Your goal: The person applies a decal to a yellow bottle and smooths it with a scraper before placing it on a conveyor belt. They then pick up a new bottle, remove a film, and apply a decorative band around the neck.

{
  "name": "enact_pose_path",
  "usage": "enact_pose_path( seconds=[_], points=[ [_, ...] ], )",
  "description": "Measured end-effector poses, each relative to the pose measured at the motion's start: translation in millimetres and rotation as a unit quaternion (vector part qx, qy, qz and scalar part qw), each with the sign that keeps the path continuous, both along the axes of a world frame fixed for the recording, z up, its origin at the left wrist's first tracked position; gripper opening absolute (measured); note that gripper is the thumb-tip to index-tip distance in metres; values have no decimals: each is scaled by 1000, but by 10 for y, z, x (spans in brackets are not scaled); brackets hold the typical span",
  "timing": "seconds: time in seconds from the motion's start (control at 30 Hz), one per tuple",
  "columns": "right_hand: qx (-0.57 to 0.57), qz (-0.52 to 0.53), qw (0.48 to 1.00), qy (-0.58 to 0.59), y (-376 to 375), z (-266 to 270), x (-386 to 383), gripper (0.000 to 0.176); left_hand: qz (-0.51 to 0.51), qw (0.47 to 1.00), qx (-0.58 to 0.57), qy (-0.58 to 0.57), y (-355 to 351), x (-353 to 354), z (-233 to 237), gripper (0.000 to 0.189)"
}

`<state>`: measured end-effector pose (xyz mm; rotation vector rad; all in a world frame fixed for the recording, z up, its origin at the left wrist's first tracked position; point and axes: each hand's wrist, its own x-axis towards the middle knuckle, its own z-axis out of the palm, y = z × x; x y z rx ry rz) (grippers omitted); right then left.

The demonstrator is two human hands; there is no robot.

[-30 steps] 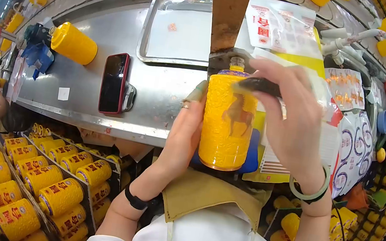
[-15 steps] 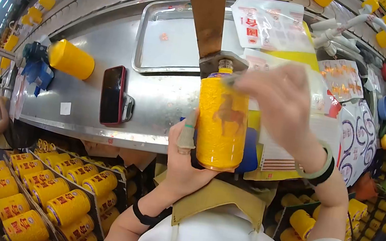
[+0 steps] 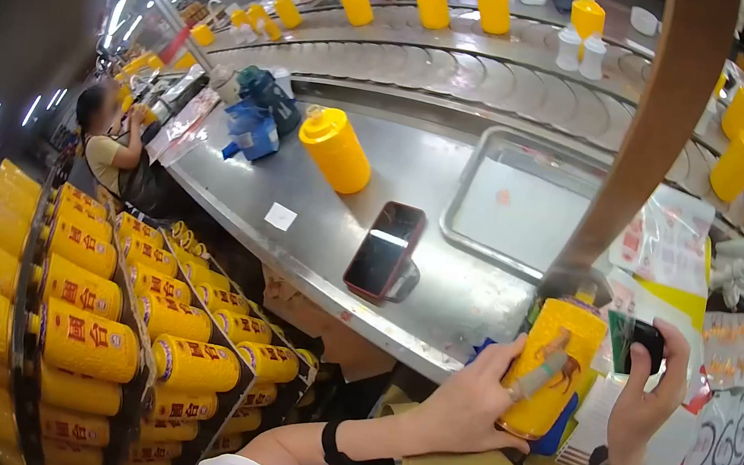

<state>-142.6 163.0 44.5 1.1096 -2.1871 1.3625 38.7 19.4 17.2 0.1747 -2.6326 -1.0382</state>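
Observation:
My left hand [image 3: 463, 393] is wrapped round the lower side of a yellow bottle [image 3: 560, 399] with a brown horse picture on its front. A pale finger cover with a green band sits on one finger, lying across the bottle. The bottle leans slightly, its neck up by the metal bracket at the foot of a wooden post [image 3: 656, 131]. To the right of the bottle, my right hand [image 3: 640, 416] grips a small black and dark green tool [image 3: 644, 346] between thumb and fingers; its flat green side faces the bottle.
A phone [image 3: 383, 252], another yellow bottle [image 3: 336, 151] and a metal tray [image 3: 455, 209] are on the steel table. Printed sheets [image 3: 667, 242] lie at right. Racks of yellow bottles [image 3: 88, 338] stand below left. Behind runs a conveyor [image 3: 436, 72] with bottles. A person [image 3: 113, 148] works at far left.
The view has swung left. My right hand has left the bottle's upper part and now holds the black and green tool beside it. My left hand stays on the bottle.

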Motion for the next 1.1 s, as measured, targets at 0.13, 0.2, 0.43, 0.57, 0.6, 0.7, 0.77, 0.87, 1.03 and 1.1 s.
enact_pose_path(
  seconds=[0.13,0.2,0.43,0.57,0.6,0.7,0.77,0.87,1.03,1.1],
  points=[
    [-5,-39,992,-122,47,-89,91,27,11,993,-110,-33,102,-108,100,75],
    [-13,-49,987,-152,77,-129,124,28,6,984,-170,-55,121,-134,79,68],
    [2,-39,987,-158,238,-154,133,30,2,967,-226,-116,160,-212,225,58],
    [-2,-44,980,-195,228,-135,195,32,8,977,-195,-86,119,-133,20,58],
    [-2,-43,976,-214,216,-141,215,33,18,984,-174,-38,102,-101,-62,64],
    [-23,11,965,-261,148,-230,392,33,35,992,-122,21,78,-35,-197,79],
    [-9,24,954,-299,111,-270,425,31,40,994,-92,32,53,-5,-205,87],
    [22,-8,983,-183,61,-247,250,26,62,995,-9,84,46,-40,-168,75],
    [21,-29,997,-74,93,-11,92,29,54,996,-9,76,47,-77,-157,109],
    [17,67,965,-251,118,137,257,30,47,995,5,86,50,-77,-232,109]
  ],
)
